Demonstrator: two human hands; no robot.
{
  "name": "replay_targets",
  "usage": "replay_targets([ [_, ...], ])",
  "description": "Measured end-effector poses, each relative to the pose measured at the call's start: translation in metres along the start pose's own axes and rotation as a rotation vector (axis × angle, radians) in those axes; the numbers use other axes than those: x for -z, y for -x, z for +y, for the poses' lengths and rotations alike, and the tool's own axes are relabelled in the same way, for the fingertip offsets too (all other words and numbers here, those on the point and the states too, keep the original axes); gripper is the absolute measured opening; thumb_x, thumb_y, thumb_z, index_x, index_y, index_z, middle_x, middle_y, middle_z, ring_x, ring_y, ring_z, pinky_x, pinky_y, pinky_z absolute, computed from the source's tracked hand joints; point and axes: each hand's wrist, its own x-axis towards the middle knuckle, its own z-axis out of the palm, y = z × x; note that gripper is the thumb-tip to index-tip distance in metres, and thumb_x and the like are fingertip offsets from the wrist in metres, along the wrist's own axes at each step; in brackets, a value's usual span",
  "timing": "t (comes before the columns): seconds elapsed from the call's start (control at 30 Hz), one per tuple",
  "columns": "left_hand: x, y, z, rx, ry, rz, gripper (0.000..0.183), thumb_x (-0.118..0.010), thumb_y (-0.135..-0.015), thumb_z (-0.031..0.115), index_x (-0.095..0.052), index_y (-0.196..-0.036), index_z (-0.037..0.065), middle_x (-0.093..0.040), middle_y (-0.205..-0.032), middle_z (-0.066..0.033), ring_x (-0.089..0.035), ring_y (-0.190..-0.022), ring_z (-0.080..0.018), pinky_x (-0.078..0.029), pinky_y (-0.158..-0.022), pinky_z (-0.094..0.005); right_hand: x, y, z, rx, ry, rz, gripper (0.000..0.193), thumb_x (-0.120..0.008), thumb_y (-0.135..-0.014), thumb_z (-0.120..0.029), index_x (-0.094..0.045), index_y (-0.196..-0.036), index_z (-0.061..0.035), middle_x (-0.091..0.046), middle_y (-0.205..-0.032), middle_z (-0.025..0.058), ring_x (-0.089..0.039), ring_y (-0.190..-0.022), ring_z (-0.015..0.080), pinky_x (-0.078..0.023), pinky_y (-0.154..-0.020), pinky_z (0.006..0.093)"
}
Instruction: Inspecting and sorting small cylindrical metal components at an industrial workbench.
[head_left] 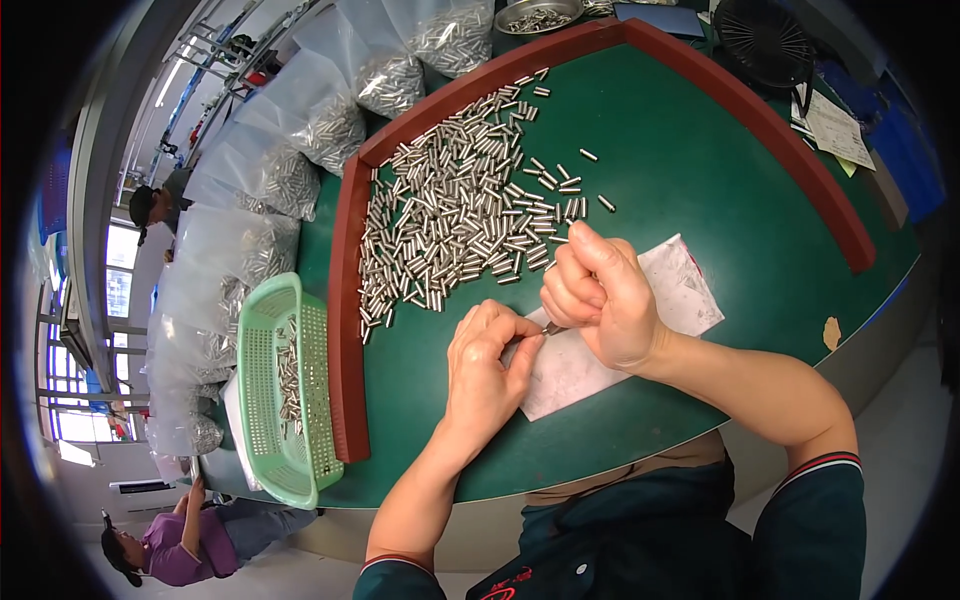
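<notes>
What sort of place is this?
Likely a factory workshop: loose metal pins heaped on a green worktable with a red-brown rim, and clear bags of small metal pieces lined up beside it.

In your view, a black fan (765,42) stands between one and two o'clock, paper sheets (840,132) lie at two, a person in purple (178,552) at eight, and another person in a dark cap (155,207) between nine and ten.
</notes>
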Motion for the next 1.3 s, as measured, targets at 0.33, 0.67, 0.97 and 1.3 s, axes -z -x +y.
replay_targets([
  [0.33,0.001,0.0,0.001,0.019,-0.004,-0.01,0.01,-0.064,-0.065,-0.001,-0.057,-0.071,0.001,-0.051,-0.069,-0.0081,-0.05,-0.063,-0.0234,-0.04,-0.058,-0.0318,-0.002,0.0,0.003,0.007,0.029,-0.01,0.05,-0.03,-0.094,-0.033,-0.023,-0.048,-0.0129,-0.022,-0.042,-0.0035,-0.017,-0.04,0.0075,-0.017,-0.041,0.0237],
  [0.67,0.025,-0.006,-0.018,0.613,1.251,-0.163,0.021,-0.052,-0.087,0.016,-0.055,-0.099,-0.001,-0.053,-0.08,-0.0019,-0.047,-0.069,-0.0068,-0.041,-0.066,-0.0188,0.001,0.002,0.003,0.047,0.079,-0.038,0.049,-0.03,-0.093,-0.03,-0.024,-0.049,-0.0125,-0.023,-0.041,-0.0029,-0.018,-0.039,0.0077,-0.018,-0.041,0.0241],
  [0.97,0.04,-0.014,-0.029,0.6,1.255,0.026,0.027,-0.052,-0.087,0.022,-0.052,-0.103,0.0,-0.059,-0.086,-0.007,-0.056,-0.077,-0.0125,-0.047,-0.072,-0.0258,0.0,-0.001,0.001,0.025,0.048,-0.037,0.048,-0.031,-0.093,-0.03,-0.023,-0.049,-0.0127,-0.023,-0.041,-0.0028,-0.017,-0.039,0.0075,-0.017,-0.04,0.0241],
  [1.3,0.021,-0.024,-0.038,0.061,-0.302,0.17,0.014,-0.065,-0.07,0.004,-0.057,-0.08,0.001,-0.052,-0.069,-0.0116,-0.052,-0.06,-0.0258,-0.042,-0.055,-0.0354,0.0,-0.002,0.002,0.028,0.055,-0.036,0.048,-0.033,-0.093,-0.03,-0.023,-0.048,-0.0129,-0.023,-0.041,-0.0028,-0.017,-0.039,0.0074,-0.016,-0.04,0.024],
])
